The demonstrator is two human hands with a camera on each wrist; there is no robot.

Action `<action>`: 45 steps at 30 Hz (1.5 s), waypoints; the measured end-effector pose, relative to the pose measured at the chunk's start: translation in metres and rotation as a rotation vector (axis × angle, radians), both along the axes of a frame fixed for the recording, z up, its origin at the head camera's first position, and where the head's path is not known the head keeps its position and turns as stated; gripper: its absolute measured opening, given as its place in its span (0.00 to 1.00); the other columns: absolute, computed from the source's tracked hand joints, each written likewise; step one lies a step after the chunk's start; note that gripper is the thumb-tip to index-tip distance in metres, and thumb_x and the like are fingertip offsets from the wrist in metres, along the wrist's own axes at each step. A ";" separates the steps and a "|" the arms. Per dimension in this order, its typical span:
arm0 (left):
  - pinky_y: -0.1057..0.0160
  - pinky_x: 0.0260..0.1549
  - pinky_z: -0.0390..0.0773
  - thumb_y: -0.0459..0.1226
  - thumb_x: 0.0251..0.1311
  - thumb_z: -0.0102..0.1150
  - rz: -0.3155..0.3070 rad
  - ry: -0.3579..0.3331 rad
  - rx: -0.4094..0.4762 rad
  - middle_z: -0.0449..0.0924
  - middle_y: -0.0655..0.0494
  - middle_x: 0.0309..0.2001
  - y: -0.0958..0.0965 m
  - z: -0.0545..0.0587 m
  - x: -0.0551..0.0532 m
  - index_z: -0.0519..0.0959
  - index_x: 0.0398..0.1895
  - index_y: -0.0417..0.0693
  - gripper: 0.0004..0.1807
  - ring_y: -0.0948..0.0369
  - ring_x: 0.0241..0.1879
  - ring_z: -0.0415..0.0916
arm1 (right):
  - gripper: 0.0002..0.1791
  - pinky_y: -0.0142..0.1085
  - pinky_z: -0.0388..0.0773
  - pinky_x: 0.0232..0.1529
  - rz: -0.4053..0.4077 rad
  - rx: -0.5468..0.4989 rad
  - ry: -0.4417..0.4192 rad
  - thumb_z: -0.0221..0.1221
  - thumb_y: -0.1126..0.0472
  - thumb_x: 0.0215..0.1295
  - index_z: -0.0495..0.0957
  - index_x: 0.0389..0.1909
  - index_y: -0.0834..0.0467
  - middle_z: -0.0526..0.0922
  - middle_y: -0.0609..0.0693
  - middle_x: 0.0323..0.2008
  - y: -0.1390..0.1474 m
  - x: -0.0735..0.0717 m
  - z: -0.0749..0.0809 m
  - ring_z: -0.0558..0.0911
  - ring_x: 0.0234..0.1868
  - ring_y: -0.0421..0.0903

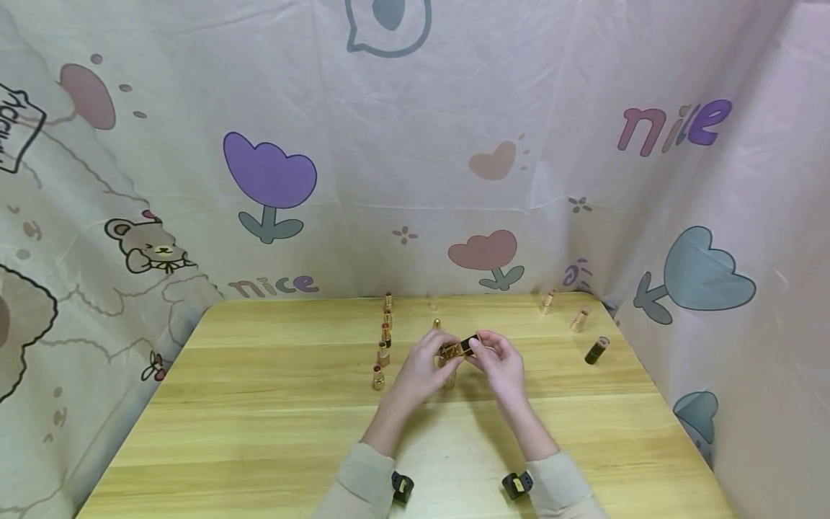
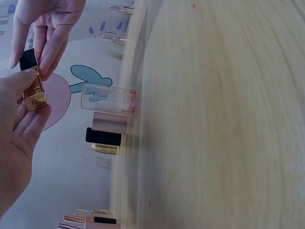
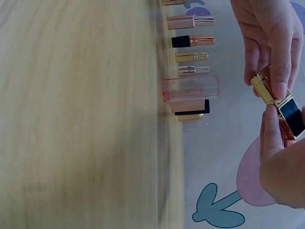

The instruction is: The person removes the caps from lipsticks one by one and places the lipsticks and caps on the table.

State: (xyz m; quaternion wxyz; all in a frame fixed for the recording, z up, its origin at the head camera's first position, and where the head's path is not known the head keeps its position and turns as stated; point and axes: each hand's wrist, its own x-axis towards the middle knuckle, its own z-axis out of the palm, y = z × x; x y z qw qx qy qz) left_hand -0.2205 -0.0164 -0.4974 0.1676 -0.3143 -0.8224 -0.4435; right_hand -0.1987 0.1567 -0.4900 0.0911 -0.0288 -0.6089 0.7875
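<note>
Above the table, both hands are on a gold lipstick tube with a black section [image 1: 471, 343]. My left hand [image 1: 423, 366] pinches its gold end [image 2: 35, 101] between thumb and fingers. At the black section [image 3: 292, 114], my right hand [image 1: 507, 369] grips the other end with thumb and fingers. The tube is tilted, and fingers cover parts of it. Whether its two sections are joined or slightly apart, I cannot tell. Below and behind the hands stand caps, among them a clear one [image 2: 108, 99], a pink one [image 2: 109, 122] and a black one [image 2: 103, 136].
Several uncapped lipsticks stand in a row left of the hands, the nearest being a gold one [image 1: 379, 378]. Toward the right edge of the wooden table [image 1: 259, 432] stand two pinkish tubes [image 1: 579, 320] and a dark tube [image 1: 597, 350]. A printed curtain [image 1: 389, 144] hangs behind.
</note>
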 end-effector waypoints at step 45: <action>0.60 0.55 0.84 0.24 0.57 0.72 0.040 -0.116 0.241 0.83 0.46 0.49 -0.050 0.007 0.022 0.79 0.51 0.36 0.18 0.50 0.50 0.85 | 0.20 0.36 0.87 0.51 -0.088 0.112 0.121 0.67 0.70 0.67 0.75 0.55 0.75 0.84 0.48 0.43 0.030 0.005 0.018 0.87 0.43 0.39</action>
